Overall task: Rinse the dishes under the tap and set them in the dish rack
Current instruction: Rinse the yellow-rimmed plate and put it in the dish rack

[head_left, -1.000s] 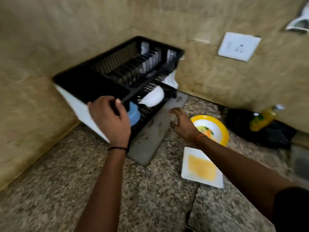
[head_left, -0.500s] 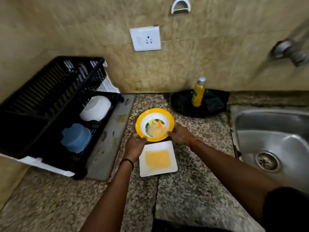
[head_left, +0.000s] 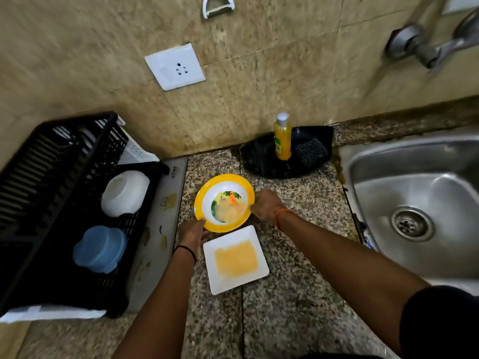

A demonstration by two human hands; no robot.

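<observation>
Yellow-rimmed and white inside, the bowl (head_left: 224, 202) sits at the centre of the frame on the granite counter (head_left: 293, 301) and is gripped at two opposite edges: the left hand (head_left: 193, 233) is closed on its lower-left rim, the right hand (head_left: 267, 206) on its right rim. Whether it is lifted clear of the counter cannot be told. A pale, blurred residue is seen in its well over a green and orange print, so the bowl is best kept level while it is carried toward the steel sink (head_left: 414, 203) at the right of the frame, and tipped only under the tap (head_left: 435, 47) at upper right. Just below the bowl, a white square plate (head_left: 234, 259) with a yellow smear across its middle is left on the counter, unrinsed. In the black dish rack (head_left: 51, 203) at the left, a white bowl (head_left: 124, 193) and a blue lidded container (head_left: 99, 248) are already set upside down. Behind the bowl, a black tray (head_left: 264, 156) is seen holding a bottle of yellow dish liquid (head_left: 282, 137) and a dark scrub pad (head_left: 309, 150).
</observation>
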